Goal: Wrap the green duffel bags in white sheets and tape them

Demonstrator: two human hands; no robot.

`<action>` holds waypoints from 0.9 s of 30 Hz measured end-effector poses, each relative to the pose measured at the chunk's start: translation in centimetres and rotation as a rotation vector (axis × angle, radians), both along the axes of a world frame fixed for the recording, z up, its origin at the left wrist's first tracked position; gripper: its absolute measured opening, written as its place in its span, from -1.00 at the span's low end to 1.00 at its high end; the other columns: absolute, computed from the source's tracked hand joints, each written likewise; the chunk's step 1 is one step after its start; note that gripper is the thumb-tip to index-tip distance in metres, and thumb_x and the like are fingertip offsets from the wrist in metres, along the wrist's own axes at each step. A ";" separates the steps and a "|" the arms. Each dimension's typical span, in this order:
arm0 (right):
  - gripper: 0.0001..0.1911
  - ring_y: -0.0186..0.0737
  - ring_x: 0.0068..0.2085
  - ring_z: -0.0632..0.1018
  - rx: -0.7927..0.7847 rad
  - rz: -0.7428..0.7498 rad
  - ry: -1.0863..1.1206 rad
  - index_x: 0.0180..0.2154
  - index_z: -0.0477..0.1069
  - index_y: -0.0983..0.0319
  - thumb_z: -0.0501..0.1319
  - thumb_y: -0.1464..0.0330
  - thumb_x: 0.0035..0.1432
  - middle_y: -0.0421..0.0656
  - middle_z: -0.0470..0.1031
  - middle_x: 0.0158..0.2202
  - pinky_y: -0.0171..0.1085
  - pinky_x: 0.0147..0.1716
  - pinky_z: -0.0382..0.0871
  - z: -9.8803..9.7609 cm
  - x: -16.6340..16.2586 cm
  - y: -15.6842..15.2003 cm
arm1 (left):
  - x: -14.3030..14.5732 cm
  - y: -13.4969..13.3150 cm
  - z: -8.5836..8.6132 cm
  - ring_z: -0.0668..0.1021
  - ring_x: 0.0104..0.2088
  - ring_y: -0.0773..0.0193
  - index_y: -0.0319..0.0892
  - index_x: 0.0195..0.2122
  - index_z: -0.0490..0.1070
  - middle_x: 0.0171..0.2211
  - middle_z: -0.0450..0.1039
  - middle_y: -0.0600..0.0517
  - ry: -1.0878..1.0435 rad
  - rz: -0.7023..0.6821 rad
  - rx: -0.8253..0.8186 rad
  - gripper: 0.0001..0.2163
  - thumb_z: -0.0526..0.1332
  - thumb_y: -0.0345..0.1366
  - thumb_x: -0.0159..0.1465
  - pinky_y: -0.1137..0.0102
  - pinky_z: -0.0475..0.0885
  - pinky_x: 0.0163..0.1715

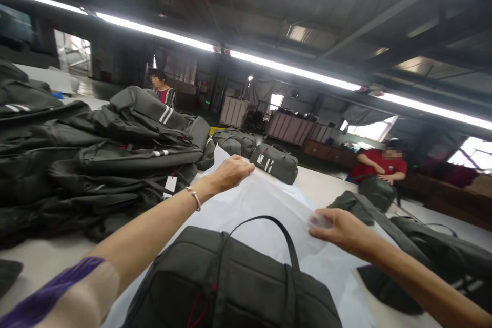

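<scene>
With twelve o'clock pointing straight out from the wearer, a dark grey bag (pixel 253 287) stands closest, at six, its handle (pixel 282 230) arched upward and a red cord (pixel 197 307) hanging on its near side. A thin white sheet (pixel 265 202) spreads beyond it on the desk (pixel 321 184) and shows along both its flanks. The left hand (pixel 232 170), at about twelve, has its grip closed on the sheet's far edge, its fingers bunched together; a bracelet (pixel 194 198) circles that wrist. The right hand (pixel 336 228), at about two, pinches the sheet's right edge between thumb and fingers, the thin material veiling the fingertips. Just past the left hand, at twelve, sits another dark bag (pixel 274 163) with white stripes. A heap of similar bags (pixel 115 154) fills nine to eleven, a white tag (pixel 171 183) hanging at its near right side. More dark bags (pixel 426 246) lie at two to three, near the right forearm. Farther off, a person in a red top (pixel 380 164) handles a bag at one to two, and a person in a striped top (pixel 166 95) shows behind the heap at eleven.
</scene>
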State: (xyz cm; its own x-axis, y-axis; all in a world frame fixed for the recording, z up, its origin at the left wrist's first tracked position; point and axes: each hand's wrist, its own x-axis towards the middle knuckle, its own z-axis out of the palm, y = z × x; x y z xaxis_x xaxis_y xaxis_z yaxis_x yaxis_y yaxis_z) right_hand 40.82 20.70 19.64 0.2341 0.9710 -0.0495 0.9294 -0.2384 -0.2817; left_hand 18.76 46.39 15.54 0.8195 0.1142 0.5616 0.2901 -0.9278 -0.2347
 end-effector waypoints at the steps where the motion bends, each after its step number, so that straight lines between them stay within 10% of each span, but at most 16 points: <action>1: -0.81 -0.15 -0.31 0.55 0.037 -0.007 -0.117 -0.34 0.52 0.14 0.21 0.20 0.09 -0.21 0.56 -0.35 -0.28 -0.34 0.36 0.3 -0.5 -0.9 | -1.7 -1.0 0.4 0.49 -0.34 0.23 -0.20 -0.26 0.38 -0.38 0.47 0.01 0.001 -0.028 0.022 -0.87 0.06 -0.45 0.37 0.28 0.33 -0.13; 7: -0.69 -0.21 -0.32 0.54 0.385 0.226 -0.604 0.04 0.42 0.02 0.12 0.27 0.27 -0.19 0.53 -0.23 -0.25 -0.33 0.37 -0.9 -5.1 -8.8 | -12.1 -9.0 -0.5 0.38 -0.44 0.24 -0.16 -0.25 0.33 -0.43 0.36 0.07 -0.018 -0.240 0.297 -0.85 0.01 -0.42 0.41 0.31 0.26 -0.37; 14: -0.60 -0.22 -0.34 0.50 0.700 0.211 -0.651 0.15 0.29 0.28 0.05 0.47 0.29 -0.19 0.44 -0.42 -0.19 -0.17 0.36 -10.0 -10.4 -14.7 | -16.8 -15.0 -7.7 0.36 -0.50 0.26 -0.20 -0.15 0.33 -0.47 0.34 0.10 0.087 -0.325 0.169 -0.87 0.08 -0.51 0.34 0.33 0.29 -0.44; 17: -0.70 -0.22 -0.32 0.53 0.720 0.219 -0.646 0.01 0.39 0.23 0.06 0.46 0.29 -0.20 0.47 -0.41 -0.18 -0.14 0.37 -13.6 -10.8 -15.5 | -17.2 -14.8 -8.7 0.45 -0.42 0.25 -0.20 0.03 0.28 -0.38 0.43 0.09 0.170 -0.275 0.068 -0.73 0.18 -0.44 0.31 0.33 0.34 -0.37; 21: -0.79 -0.20 -0.25 0.58 0.745 0.226 -0.635 -0.18 0.47 0.14 0.08 0.44 0.26 -0.18 0.53 -0.34 -0.21 -0.20 0.43 -17.1 -10.0 -16.4 | -17.5 -11.8 -8.0 0.29 0.22 0.05 -0.11 0.32 -0.01 0.21 0.28 -0.09 0.216 -0.155 0.016 -0.30 0.30 -0.31 0.21 0.13 0.12 0.22; 27: -0.78 -0.02 0.21 0.39 0.752 0.268 -0.612 -0.32 0.46 0.18 0.06 0.50 0.15 -0.09 0.39 0.18 -0.14 0.08 0.44 -17.8 -9.6 -16.6 | -16.0 -5.9 -6.3 0.31 0.24 0.09 -0.14 0.17 0.28 0.13 0.40 -0.10 0.141 -0.003 0.040 -0.56 0.12 -0.51 0.26 0.05 0.04 0.28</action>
